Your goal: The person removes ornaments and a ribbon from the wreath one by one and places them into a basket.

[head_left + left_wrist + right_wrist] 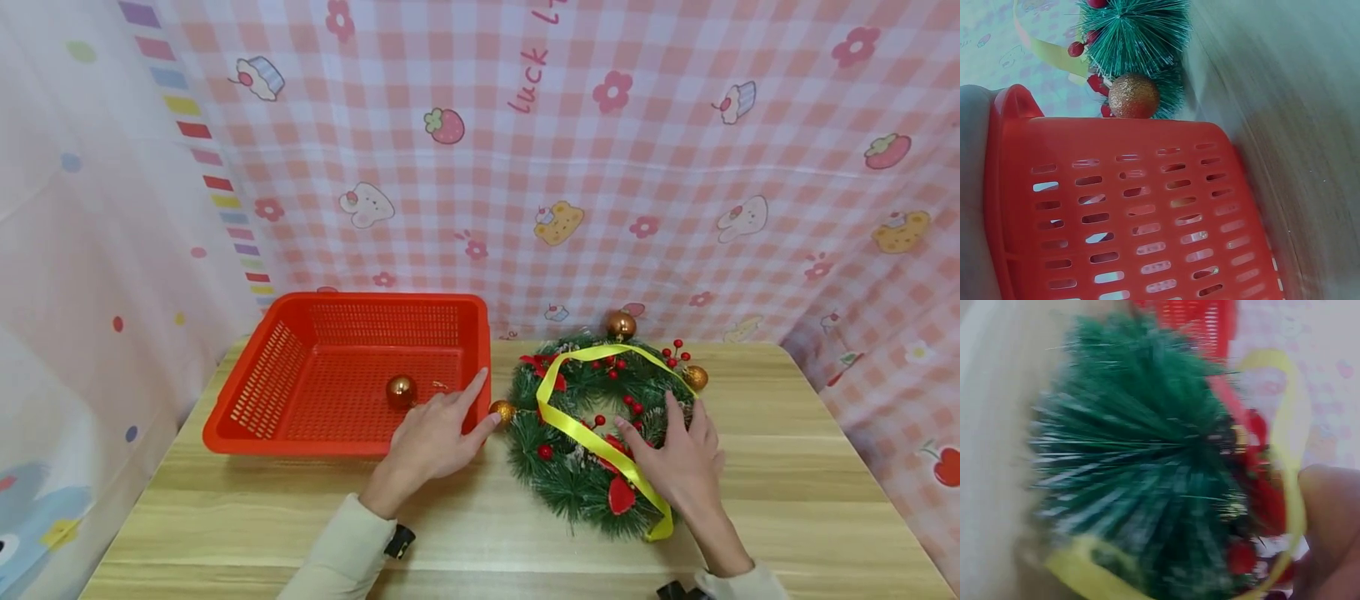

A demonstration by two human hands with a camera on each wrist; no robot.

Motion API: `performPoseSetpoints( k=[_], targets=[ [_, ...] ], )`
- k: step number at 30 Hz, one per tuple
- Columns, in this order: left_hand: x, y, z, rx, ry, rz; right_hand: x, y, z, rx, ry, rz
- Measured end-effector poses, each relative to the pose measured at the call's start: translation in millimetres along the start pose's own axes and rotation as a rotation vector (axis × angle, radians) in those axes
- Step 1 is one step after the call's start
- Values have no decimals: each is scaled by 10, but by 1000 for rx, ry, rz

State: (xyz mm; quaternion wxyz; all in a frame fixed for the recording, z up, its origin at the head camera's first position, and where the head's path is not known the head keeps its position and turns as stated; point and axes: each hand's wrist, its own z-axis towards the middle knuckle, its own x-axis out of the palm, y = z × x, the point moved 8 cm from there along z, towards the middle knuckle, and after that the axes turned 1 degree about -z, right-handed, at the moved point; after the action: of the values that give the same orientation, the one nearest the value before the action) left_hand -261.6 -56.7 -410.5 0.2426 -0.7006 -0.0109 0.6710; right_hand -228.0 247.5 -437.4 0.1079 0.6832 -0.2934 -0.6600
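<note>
A green wreath (566, 479) lies on the table with red berries (636, 407), red leaves and baubles around it. A yellow ribbon (573, 429) runs loosely across its top. Over the wreath's right side is my right hand (686, 458), thumb and index finger spread apart. My left hand (435, 437) reaches over the front right corner of a red plastic basket (300, 446), index finger and thumb extended. Inside the basket sits a shiny copper bauble (401, 390). A glittery gold bauble (1134, 96) is at the wreath's left edge, close to the basket.
Another copper bauble (620, 325) stands at the wreath's back edge and a gold bauble (696, 377) at its right. The wooden table (787, 483) backs onto a pink checked curtain (502, 183). A white curtain (97, 250) hangs at the left.
</note>
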Motion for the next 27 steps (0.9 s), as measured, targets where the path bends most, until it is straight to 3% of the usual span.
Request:
performPoseSetpoints(
  k=[6, 12, 27],
  targets=[
    [9, 7, 7, -9, 0, -3, 100, -83, 60, 44, -49, 49],
    [11, 16, 11, -17, 5, -1, 136, -138, 130, 17, -23, 62],
    [8, 11, 18, 27, -20, 3, 87, -204, 406, -211, 73, -19]
  ],
)
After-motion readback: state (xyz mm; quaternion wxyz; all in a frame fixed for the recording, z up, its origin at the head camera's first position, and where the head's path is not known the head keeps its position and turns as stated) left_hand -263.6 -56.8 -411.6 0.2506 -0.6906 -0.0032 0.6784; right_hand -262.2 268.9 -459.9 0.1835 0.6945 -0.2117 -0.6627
